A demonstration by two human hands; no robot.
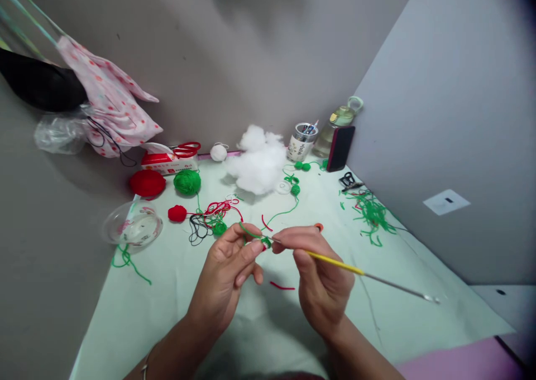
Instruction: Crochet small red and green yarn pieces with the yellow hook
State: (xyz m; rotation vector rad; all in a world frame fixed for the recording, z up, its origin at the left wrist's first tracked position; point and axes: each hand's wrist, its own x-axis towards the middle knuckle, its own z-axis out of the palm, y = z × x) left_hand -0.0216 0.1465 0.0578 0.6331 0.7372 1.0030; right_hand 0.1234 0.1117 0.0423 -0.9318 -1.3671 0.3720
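Gripping a hook point(337, 262) (yellow-handled), right fingers point(305, 239) sit by green crochet point(267, 243).

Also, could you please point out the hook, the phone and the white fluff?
Hook point(341, 264): head view, yellow grip.
Phone point(341, 149): head view, dark face.
White fluff point(259, 167): head view, middle of the heap.

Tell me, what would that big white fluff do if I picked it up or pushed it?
The fluff would probably feel light for its size, since it looks loose and airy. It would likely squash, as its lumps look soft and puffy. Its wispy edges suggest bits might pull off.
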